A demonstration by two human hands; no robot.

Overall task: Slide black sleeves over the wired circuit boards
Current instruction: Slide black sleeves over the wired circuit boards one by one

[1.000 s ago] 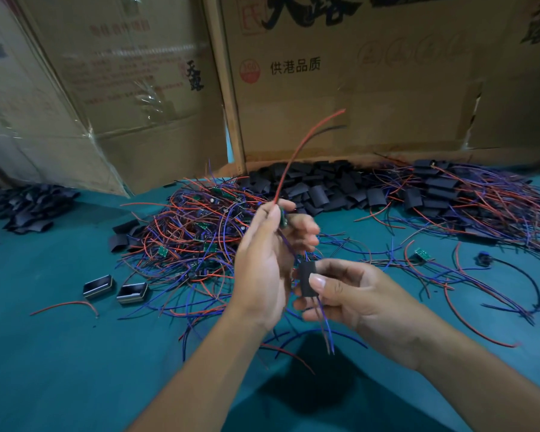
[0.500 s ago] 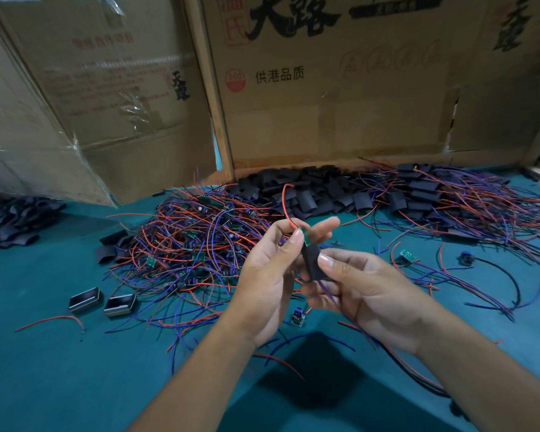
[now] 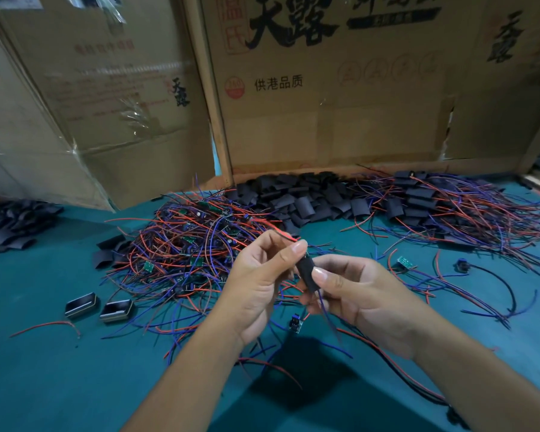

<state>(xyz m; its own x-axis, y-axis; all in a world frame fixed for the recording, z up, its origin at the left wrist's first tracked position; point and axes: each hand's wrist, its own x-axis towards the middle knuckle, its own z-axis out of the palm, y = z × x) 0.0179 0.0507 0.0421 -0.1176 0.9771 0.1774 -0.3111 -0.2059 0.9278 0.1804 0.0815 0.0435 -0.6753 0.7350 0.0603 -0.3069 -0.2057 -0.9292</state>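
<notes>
both hands pinch black sleeve (image 3: 306, 273): left hand (image 3: 256, 285), right hand (image 3: 362, 291).

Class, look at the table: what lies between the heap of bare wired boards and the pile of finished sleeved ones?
In the head view, a heap of loose black sleeves lies between the wired boards and the sleeved ones.

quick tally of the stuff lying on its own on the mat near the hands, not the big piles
Open black housings: 2
Loose green circuit board: 1
Small blue board below the hands: 1
Black plug lead: 1
Stray red wire at left: 1
Total: 6
</notes>
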